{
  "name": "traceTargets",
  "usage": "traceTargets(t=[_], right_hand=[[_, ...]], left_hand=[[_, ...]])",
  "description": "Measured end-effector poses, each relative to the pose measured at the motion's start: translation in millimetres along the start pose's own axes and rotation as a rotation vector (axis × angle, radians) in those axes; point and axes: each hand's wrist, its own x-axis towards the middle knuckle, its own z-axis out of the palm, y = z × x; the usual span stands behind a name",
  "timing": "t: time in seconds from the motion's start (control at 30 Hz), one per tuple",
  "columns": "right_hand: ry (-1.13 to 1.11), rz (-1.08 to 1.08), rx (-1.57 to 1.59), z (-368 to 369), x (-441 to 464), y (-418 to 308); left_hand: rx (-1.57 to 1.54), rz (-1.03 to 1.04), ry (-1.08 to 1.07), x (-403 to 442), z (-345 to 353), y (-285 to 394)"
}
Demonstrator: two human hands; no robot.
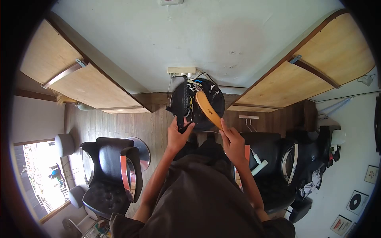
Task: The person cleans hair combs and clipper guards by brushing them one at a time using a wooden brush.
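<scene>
- A pale wall (pixel 190 43) rises ahead of a wood-plank floor (pixel 154 127), with a plywood panel (pixel 75 71) leaning out at the left and a matching panel (pixel 301 71) at the right.
- A power outlet strip (pixel 181 70) with plugs and cables sits low on the wall, just beyond a round black tray (pixel 220 105).
- The tray lies between the person's hands and the wall; small clips (pixel 197 85) in white, black and blue are scattered on it.
- The left hand (pixel 177 137) has its fingers clamped on the handle of a black comb (pixel 179 91), which points away from the person, over the tray's left side, teeth facing left.
- The right hand (pixel 234 144) has its fingers closed around the near end of a curved wood-toned tool (pixel 206 109) with dark lettering; its far end slants leftward over the middle of the tray, near the comb but apart from it.
- A black salon chair (pixel 109 174) stands to the person's left.
- Another black chair (pixel 266 158) stands to the right, a pale T-shaped object (pixel 260 166) lying on it.
- Framed pictures (pixel 357 202) hang on the wall at far right.
</scene>
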Motion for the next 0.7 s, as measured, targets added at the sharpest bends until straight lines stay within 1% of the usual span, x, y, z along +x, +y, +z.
traceTargets(t=[0.07,0.1,0.17,0.2,0.3,0.37,0.4,0.47,0.5,0.57,0.63,0.7], right_hand=[[0.011,-0.005,0.004,4,5,-3],[0.02,-0.012,0.007,6,8,-4],[0.007,-0.008,-0.005,11,14,-2],[-0.005,-0.004,-0.02,14,17,-1],[0.032,-0.019,0.039,24,29,-2],[0.066,-0.024,0.076,29,39,-5],[0.101,-0.03,0.115,30,41,-7],[0.1,-0.03,0.136,25,40,-11],[0.1,-0.03,0.155,22,40,-12],[0.065,-0.038,0.145,12,31,-14],[0.03,-0.044,0.136,8,20,-15],[-0.027,-0.04,0.053,10,12,-13]], left_hand=[[0.16,0.057,-0.041,-5,2,1],[0.162,0.057,-0.041,-6,3,6],[0.153,-0.057,-0.045,-10,7,18],[0.155,-0.057,-0.044,-11,6,18],[0.115,-0.024,-0.074,-11,8,13],[0.119,0.081,-0.094,-11,10,4],[0.121,0.08,-0.094,-11,10,6],[-0.062,-0.087,-0.076,-9,11,10],[-0.064,-0.087,-0.074,-6,10,11],[-0.247,-0.28,0.027,-1,5,13],[-0.254,-0.287,0.046,5,3,18],[-0.262,-0.295,0.063,6,2,15]])
